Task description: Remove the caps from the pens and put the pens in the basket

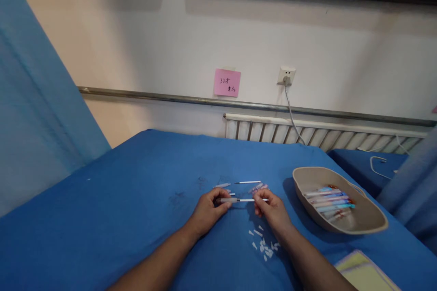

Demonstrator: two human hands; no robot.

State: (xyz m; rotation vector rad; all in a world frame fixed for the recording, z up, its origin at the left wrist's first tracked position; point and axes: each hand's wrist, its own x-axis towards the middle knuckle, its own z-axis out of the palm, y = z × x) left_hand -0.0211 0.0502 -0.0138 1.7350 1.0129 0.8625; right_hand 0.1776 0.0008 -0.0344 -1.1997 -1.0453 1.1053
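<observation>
My left hand is closed in a pinch on a clear pen barrel over the blue table cloth. My right hand pinches a thin white refill whose left end meets the barrel. Both hands sit near the middle of the table. Just beyond them lie another refill and a few loose pen parts. A heap of several small white caps lies below my right wrist.
A beige oval tray at the right holds several coloured pens. A yellow pad lies at the bottom right. A wall with a pink note, socket and radiator stands behind.
</observation>
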